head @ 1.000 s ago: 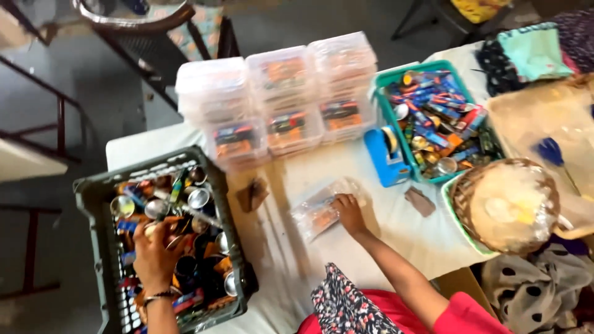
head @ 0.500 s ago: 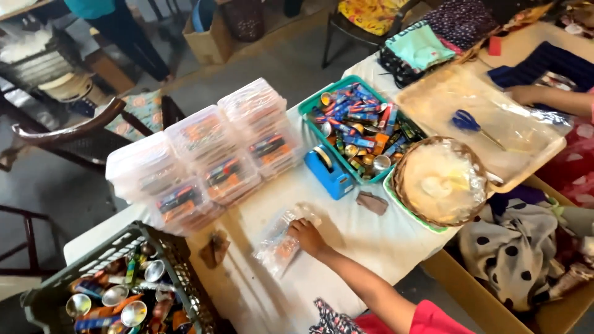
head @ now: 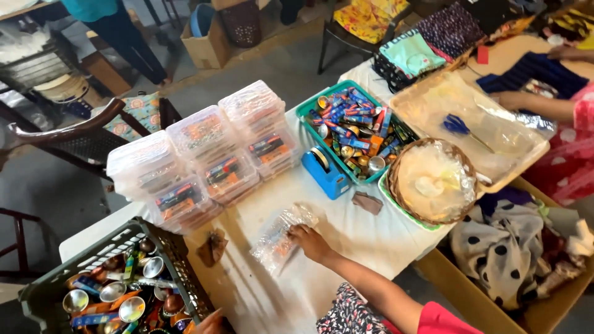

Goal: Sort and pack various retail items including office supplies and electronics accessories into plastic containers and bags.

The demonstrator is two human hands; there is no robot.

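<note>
While the right hand [head: 309, 242] presses a clear plastic packet [head: 281, 238] flat, fingers loose, stacked clear boxes [head: 204, 154] stand behind; left hand unseen.

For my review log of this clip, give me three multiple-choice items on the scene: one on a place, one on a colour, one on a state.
1. Where does the blue tape dispenser sit?
A. Inside the dark crate
B. On the white table, against the teal tray
C. On the chair

2. What colour are the handles of the scissors on the beige tray?
A. Blue
B. Red
C. Green

3. What is the right hand doing?
A. Raised in the air
B. Gripping the scissors
C. Resting on the clear plastic packet on the table

Answers: 1 B, the dispenser stands on the white table by the corner of the teal tray. 2 A, the handles are blue. 3 C, the fingers lie on the clear plastic packet, flat on the cloth.
</note>
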